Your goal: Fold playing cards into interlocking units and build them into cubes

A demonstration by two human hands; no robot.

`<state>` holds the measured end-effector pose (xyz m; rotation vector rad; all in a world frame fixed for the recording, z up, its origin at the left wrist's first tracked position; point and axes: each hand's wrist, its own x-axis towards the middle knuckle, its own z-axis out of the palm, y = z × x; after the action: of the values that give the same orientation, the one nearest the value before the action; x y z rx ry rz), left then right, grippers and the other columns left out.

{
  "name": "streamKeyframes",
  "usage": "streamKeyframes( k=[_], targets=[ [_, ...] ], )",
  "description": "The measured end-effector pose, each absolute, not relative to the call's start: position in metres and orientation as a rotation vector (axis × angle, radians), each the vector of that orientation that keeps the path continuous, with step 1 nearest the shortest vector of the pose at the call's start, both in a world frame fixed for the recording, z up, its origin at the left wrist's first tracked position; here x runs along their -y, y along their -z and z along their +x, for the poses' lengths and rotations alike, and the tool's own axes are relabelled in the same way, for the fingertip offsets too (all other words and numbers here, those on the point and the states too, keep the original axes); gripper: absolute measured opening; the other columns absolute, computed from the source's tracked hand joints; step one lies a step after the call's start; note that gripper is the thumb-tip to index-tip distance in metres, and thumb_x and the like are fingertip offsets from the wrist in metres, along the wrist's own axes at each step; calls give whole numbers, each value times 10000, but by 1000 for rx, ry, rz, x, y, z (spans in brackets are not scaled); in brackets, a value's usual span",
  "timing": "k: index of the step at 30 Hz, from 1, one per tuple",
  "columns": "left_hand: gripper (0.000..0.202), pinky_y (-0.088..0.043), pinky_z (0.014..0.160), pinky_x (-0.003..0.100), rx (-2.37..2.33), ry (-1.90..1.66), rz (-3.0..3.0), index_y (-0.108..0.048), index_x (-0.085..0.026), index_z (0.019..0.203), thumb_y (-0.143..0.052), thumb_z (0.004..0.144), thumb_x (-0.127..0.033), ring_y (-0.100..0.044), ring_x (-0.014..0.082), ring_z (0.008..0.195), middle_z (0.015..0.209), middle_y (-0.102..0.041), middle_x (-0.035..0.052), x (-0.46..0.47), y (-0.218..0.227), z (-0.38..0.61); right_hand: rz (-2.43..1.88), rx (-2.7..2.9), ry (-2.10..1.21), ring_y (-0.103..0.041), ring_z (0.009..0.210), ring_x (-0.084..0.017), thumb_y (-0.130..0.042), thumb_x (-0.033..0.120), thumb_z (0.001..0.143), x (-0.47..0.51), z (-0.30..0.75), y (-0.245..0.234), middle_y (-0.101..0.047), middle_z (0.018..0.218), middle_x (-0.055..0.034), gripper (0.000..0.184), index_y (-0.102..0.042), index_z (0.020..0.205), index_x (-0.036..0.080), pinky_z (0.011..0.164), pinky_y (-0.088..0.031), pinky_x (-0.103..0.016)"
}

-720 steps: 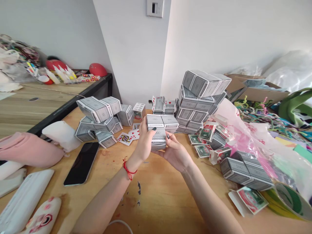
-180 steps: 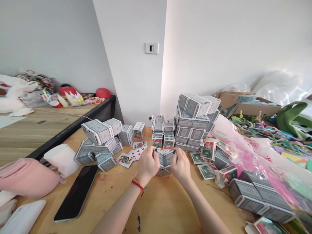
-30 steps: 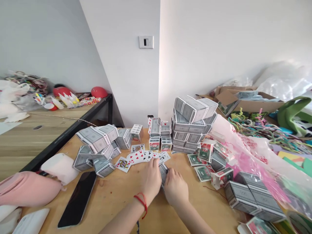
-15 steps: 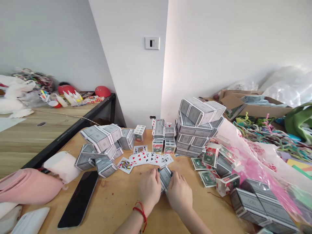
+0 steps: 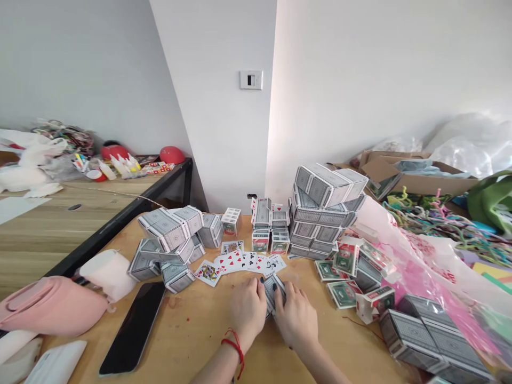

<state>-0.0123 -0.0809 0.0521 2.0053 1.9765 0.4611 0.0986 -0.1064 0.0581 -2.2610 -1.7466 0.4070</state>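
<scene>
Grey-backed playing cards [image 5: 271, 290] lie between my two hands, low on the wooden table. My left hand [image 5: 247, 305] is closed against their left side, a red string bracelet on its wrist. My right hand [image 5: 296, 313] curls over their right side, its fingertips on the card backs. How many cards are held is hidden by the fingers. Just beyond, a row of face-up cards [image 5: 236, 261] spreads across the table, including a queen [image 5: 208, 272] and a joker [image 5: 274, 264].
Folded-card blocks form a tall stack [image 5: 320, 213] at right and a pile [image 5: 170, 234] at left. Card boxes [image 5: 344, 293] lie right of my hands, near a joined block [image 5: 420, 336]. A black phone [image 5: 134, 328] and a pink pouch [image 5: 52, 306] sit at left.
My right hand's fingers have shifted left over the card backs and lie flatter on them. My left hand keeps its grip. The whole view has tilted slightly.
</scene>
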Motion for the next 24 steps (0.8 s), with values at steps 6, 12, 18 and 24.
streamKeyframes(
  k=[6, 12, 18, 24],
  targets=[
    [315, -312, 592, 264, -1965, -481, 2011, -546, -177, 729, -275, 866, -262, -574, 179, 720, 788, -640, 65, 80, -51, -14, -2266, 1731, -375, -569, 843, -215, -332, 372, 871, 108, 96, -58, -630, 819, -64, 255, -507, 793, 204, 598, -373, -268],
    [293, -298, 570, 266, -1985, -490, 2009, -536, -181, 703, -305, 858, -273, -572, 185, 705, 738, -632, 62, 81, -52, -12, -2253, 1704, -403, -570, 864, -213, -342, 381, 863, 106, 99, -58, -634, 827, -63, 261, -532, 817, 208, 609, -378, -267],
    [276, -329, 596, 263, -1946, -572, 1940, -533, -183, 705, -317, 853, -272, -566, 181, 706, 741, -627, 57, 82, -54, -13, -2267, 1645, -504, -581, 879, -210, -319, 367, 867, 106, 103, -57, -638, 819, -66, 295, -568, 872, 210, 622, -386, -261],
    [293, -404, 718, 277, -1716, -887, 1650, -572, -175, 816, -309, 855, -297, -575, 175, 828, 858, -635, 69, 85, -47, -22, -2072, 1469, -697, -589, 896, -188, -315, 338, 853, 108, 118, -49, -652, 923, -64, 320, -587, 968, 212, 728, -418, -247]
  ],
)
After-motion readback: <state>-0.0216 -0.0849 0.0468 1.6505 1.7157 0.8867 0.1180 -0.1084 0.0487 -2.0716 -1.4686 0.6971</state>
